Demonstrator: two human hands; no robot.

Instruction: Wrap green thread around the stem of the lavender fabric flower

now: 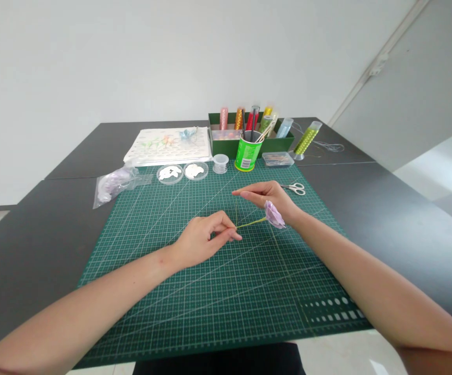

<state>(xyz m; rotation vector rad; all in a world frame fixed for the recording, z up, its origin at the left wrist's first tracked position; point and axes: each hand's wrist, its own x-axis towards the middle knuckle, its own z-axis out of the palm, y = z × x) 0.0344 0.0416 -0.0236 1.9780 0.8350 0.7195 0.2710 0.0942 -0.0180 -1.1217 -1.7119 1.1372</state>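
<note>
A small purple paper flower (275, 214) on a thin green stem (251, 224) hangs just above the green cutting mat (218, 291). My left hand (204, 240) pinches the free end of the stem between thumb and fingertips. My right hand (270, 197) hovers above the flower head with fingers pressed together and pointing left; a thin green thread seems to run down from its fingertips to the stem. The flower sits right under the right wrist.
Scissors (295, 188) lie behind the right hand. Further back stand a green can of tools (247, 152), a thread spool (220, 163), two dishes of white petals (182, 172), a plastic bag (114, 184), a white board (169, 146), a clear box (277, 159) and a green organiser with bead tubes (249, 127).
</note>
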